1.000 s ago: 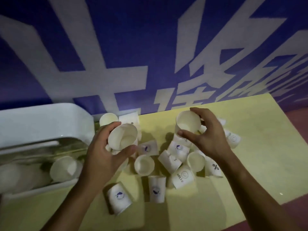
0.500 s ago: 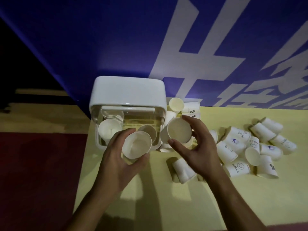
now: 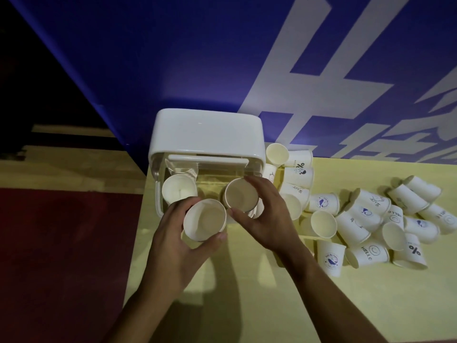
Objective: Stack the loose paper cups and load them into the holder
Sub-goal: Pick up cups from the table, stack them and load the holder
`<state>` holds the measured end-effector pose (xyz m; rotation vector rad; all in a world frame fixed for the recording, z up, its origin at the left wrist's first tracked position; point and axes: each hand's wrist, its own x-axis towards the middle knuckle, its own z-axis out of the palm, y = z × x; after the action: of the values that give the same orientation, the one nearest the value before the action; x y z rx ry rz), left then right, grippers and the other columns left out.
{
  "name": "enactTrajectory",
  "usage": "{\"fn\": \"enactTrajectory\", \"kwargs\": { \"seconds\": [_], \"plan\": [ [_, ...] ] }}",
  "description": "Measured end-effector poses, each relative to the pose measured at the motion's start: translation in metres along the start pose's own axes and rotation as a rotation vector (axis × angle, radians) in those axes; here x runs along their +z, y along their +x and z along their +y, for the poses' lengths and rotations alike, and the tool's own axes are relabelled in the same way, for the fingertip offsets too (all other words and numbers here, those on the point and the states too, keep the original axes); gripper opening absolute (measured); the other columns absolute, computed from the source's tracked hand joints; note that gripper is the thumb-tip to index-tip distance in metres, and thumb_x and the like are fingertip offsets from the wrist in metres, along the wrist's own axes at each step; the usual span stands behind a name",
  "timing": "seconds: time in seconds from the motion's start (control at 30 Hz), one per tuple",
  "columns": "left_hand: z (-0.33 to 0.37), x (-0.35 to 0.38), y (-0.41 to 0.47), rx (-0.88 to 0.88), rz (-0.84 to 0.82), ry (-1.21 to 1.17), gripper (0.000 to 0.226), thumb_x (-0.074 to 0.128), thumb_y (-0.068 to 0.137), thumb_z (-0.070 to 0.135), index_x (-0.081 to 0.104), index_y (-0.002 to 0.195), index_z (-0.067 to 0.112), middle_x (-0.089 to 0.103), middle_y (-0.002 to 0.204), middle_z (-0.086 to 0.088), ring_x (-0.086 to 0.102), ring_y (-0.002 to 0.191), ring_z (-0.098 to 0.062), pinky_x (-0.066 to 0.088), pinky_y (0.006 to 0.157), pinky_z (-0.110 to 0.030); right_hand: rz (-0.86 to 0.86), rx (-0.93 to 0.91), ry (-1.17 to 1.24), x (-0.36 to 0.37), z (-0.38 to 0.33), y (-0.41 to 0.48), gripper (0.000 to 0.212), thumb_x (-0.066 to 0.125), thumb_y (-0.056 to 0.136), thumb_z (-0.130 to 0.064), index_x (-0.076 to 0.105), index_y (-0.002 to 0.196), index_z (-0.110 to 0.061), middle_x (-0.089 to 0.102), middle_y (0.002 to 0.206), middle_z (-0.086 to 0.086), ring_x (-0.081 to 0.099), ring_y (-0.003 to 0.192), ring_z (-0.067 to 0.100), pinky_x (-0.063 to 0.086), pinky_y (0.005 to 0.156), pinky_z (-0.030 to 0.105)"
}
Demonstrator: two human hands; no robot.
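Observation:
A white-lidded, clear-walled cup holder (image 3: 207,134) stands at the yellow table's back left corner. One white cup (image 3: 179,189) sits inside it on the left. My left hand (image 3: 178,243) grips a white paper cup (image 3: 204,220), mouth up, just in front of the holder. My right hand (image 3: 267,216) grips another cup (image 3: 241,197), mouth up, over the holder's right side. Several loose printed cups (image 3: 366,219) lie scattered to the right.
The yellow table (image 3: 346,305) ends at its left edge near the holder, with red floor (image 3: 61,256) beyond. A blue wall (image 3: 173,58) with white characters rises directly behind. More cups (image 3: 295,167) are piled against the holder's right side.
Both hands carried their cups leftwards from the loose pile to the holder. The right hand's cup is now over the holder's right side, and the view has swung left.

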<state>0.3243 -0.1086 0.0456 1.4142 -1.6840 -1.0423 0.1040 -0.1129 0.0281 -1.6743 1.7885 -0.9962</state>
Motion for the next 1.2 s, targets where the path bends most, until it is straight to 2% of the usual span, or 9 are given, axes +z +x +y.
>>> {"fn": "enactTrajectory", "kwargs": {
  "seconds": [0.13,0.37,0.5,0.57,0.67,0.77,0.87,0.97,1.2],
  "plan": [
    [-0.003,0.0,0.001,-0.019,0.019,0.008,0.065,0.077,0.065,0.066,0.052,0.124,0.053,0.057,0.127,0.031,0.056,0.12,0.001,0.044,0.09,-0.016,-0.061,0.01,-0.081,0.017,0.016,0.004,0.073,0.083,0.079,-0.043,0.056,0.14,-0.014,0.06,0.137,-0.005,0.056,0.124,0.008,0.046,0.099,0.017],
    [-0.002,0.007,0.009,-0.017,0.011,0.005,0.069,0.078,0.067,0.063,0.056,0.129,0.041,0.058,0.128,0.026,0.056,0.122,-0.006,0.048,0.092,-0.024,-0.083,0.109,-0.121,0.034,0.031,0.006,0.077,0.084,0.079,-0.053,0.055,0.143,-0.023,0.06,0.14,-0.01,0.058,0.123,0.009,0.051,0.098,0.026],
    [0.003,0.014,0.016,-0.006,-0.021,0.025,0.075,0.076,0.07,0.063,0.054,0.137,0.037,0.056,0.136,0.021,0.052,0.125,-0.004,0.048,0.093,-0.024,-0.121,0.109,-0.062,0.023,0.029,0.001,0.09,0.076,0.078,-0.064,0.044,0.153,-0.025,0.052,0.15,-0.01,0.048,0.133,0.001,0.04,0.107,0.017],
    [0.009,0.017,0.02,-0.001,-0.031,0.013,0.08,0.077,0.071,0.062,0.051,0.142,0.035,0.056,0.139,0.018,0.051,0.127,-0.002,0.047,0.095,-0.016,-0.08,0.142,-0.021,0.014,0.029,-0.006,0.087,0.079,0.083,-0.052,0.04,0.156,-0.026,0.048,0.153,-0.013,0.043,0.139,0.0,0.037,0.112,0.017],
    [0.019,0.027,0.03,0.019,-0.069,-0.015,0.079,0.077,0.073,0.061,0.053,0.142,0.029,0.058,0.136,0.019,0.051,0.127,0.002,0.045,0.096,-0.011,0.048,0.171,-0.017,0.001,0.033,-0.018,0.065,0.081,0.089,-0.03,0.053,0.147,-0.021,0.055,0.141,-0.014,0.052,0.132,0.004,0.045,0.109,0.025],
    [0.019,0.041,0.042,0.03,-0.098,0.013,0.075,0.086,0.076,0.044,0.054,0.141,0.028,0.059,0.136,0.018,0.052,0.128,-0.001,0.047,0.099,-0.017,0.102,0.219,0.01,-0.01,0.038,-0.025,0.053,0.078,0.091,-0.027,0.059,0.14,-0.022,0.061,0.135,-0.011,0.059,0.123,0.004,0.049,0.103,0.022],
    [0.014,0.053,0.049,0.063,-0.106,0.074,0.075,0.089,0.076,0.035,0.054,0.142,0.025,0.058,0.137,0.015,0.05,0.125,0.002,0.037,0.1,-0.006,0.112,0.253,0.017,-0.018,0.043,-0.03,0.048,0.077,0.091,-0.024,0.061,0.137,-0.023,0.063,0.13,-0.013,0.061,0.116,0.0,0.047,0.096,0.011],
    [0.009,0.059,0.053,0.067,-0.14,0.134,0.074,0.088,0.076,0.036,0.054,0.141,0.026,0.058,0.137,0.014,0.049,0.12,0.003,0.03,0.095,0.002,0.109,0.274,0.027,-0.021,0.048,-0.034,0.048,0.077,0.091,-0.023,0.061,0.136,-0.024,0.063,0.129,-0.014,0.061,0.114,-0.003,0.048,0.094,0.011],
    [-0.008,0.075,0.061,-0.003,-0.203,0.286,0.078,0.085,0.079,0.044,0.05,0.146,0.024,0.058,0.146,0.006,0.054,0.131,-0.016,0.043,0.101,-0.025,0.102,0.279,0.048,-0.02,0.051,-0.034,0.046,0.076,0.092,-0.024,0.062,0.136,-0.023,0.064,0.126,-0.014,0.059,0.111,-0.012,0.045,0.092,0.006]
  ]
}}
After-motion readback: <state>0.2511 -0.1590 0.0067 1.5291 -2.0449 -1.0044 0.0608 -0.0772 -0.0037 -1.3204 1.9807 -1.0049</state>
